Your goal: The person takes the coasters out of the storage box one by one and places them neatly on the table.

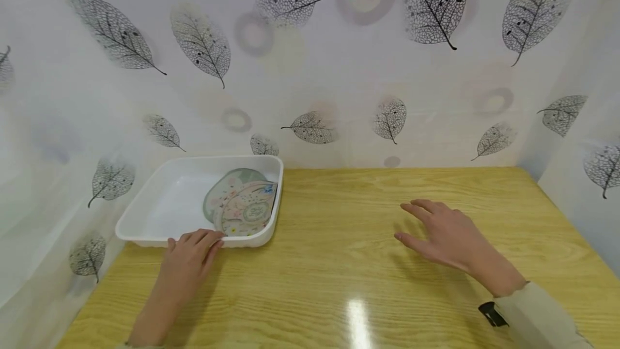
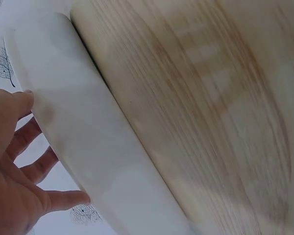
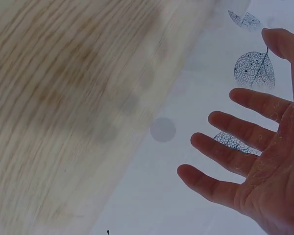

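Note:
A white plastic tray (image 1: 164,198) stands at the left of the wooden table. Inside, at its right end, lie overlapping flat pieces with a pastel floral print (image 1: 242,198); their exact kind is unclear. My left hand (image 1: 191,260) holds the tray's near rim. In the left wrist view the thumb lies against the tray's outer wall (image 2: 88,117), while the middle fingers pass behind the rim. Over the right part of the table my right hand (image 1: 448,236) hovers with spread fingers, holding nothing. The right wrist view shows its bare palm (image 3: 274,181).
Behind the wooden table (image 1: 339,273) hangs a pale cloth (image 1: 334,69) printed with dark leaves and rings. It also closes off both sides. A black strap (image 1: 493,314) sits at my right sleeve.

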`<state>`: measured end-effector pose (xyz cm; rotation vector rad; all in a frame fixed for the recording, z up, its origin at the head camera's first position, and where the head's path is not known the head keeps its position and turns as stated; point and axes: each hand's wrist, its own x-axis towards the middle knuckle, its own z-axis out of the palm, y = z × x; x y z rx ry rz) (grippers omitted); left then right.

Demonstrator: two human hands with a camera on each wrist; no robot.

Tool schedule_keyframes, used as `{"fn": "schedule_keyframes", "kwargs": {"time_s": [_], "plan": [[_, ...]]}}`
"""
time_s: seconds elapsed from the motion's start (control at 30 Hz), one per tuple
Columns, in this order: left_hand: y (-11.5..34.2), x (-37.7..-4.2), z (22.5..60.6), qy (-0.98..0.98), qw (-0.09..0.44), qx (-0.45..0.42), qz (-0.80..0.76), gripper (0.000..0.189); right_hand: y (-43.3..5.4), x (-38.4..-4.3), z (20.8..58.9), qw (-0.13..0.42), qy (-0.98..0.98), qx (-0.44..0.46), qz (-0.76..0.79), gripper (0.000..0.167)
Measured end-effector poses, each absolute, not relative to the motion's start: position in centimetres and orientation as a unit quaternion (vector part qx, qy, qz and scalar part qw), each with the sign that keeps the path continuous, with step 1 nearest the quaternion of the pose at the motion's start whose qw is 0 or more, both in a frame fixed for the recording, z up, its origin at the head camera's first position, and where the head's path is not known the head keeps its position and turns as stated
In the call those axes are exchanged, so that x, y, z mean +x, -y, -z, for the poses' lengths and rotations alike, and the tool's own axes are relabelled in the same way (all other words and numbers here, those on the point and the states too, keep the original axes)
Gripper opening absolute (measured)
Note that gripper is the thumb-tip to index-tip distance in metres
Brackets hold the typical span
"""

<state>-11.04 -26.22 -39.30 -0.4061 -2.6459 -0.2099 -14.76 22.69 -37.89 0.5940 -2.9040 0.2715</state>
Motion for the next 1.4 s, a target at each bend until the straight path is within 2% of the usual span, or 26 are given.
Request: {"fn": "schedule_keyframes", "kwargs": {"time_s": [0.17,0.7,1.4], "plan": [[25.1,-10.8,39.4,0.952,0.249,-0.160,0.079,0.018,-22.3,-14.9,37.8,0.086,0.972,0.200,-0.094,0.065],[21.4,-9.6,39.7,0.951,0.245,-0.169,0.088,0.016,-21.9,-14.9,38.0,0.074,0.973,0.195,-0.094,0.066],[17.6,-10.1,40.0,0.947,0.253,-0.176,0.084,0.018,-21.6,-15.0,38.0,0.084,0.970,0.203,-0.102,0.065]]}}
